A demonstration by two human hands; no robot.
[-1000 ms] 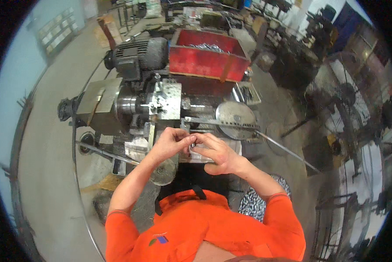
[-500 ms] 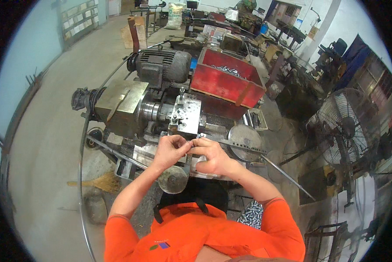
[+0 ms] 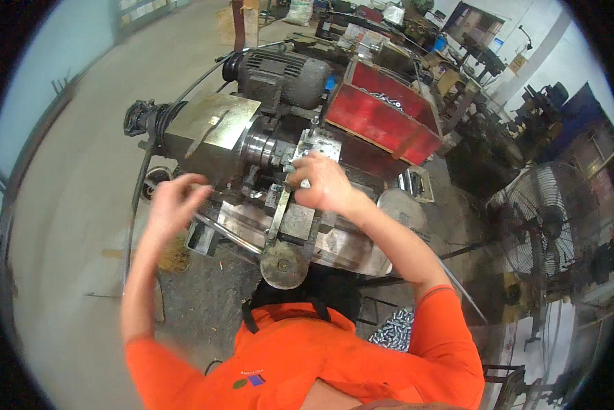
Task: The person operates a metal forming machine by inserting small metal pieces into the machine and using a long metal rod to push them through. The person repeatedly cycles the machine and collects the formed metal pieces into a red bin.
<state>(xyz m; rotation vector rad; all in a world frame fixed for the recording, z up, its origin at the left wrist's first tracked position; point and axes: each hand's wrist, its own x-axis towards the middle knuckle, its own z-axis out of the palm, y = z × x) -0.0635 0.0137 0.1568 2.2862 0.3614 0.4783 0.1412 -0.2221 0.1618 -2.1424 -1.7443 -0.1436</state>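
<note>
My left hand (image 3: pixel 174 205) is in the air at the left, thumb and fingers apart with nothing between them. It is near the end of a long metal lever rod (image 3: pixel 228 232). My right hand (image 3: pixel 324 183) reaches over the lathe's metal tool block (image 3: pixel 324 145), fingers bent together close to the spindle chuck (image 3: pixel 259 147). A small shiny bit shows at its fingers, but I cannot make out what they hold. Below it lies the flat metal slide (image 3: pixel 297 222), with a round handwheel disc (image 3: pixel 284 265) at its near end.
A red box (image 3: pixel 382 119) holding small metal parts stands behind the tool block. An electric motor (image 3: pixel 283 75) sits at the back. Shiny metal pieces (image 3: pixel 392 331) lie heaped low beside my right side. At right stands a large fan (image 3: pixel 546 215); a straw broom (image 3: pixel 174 256) lies at left.
My hands were together in front of the tool block. Now they are apart: the left has swung out leftward, and the right has moved forward to the chuck. The view has shifted slightly.
</note>
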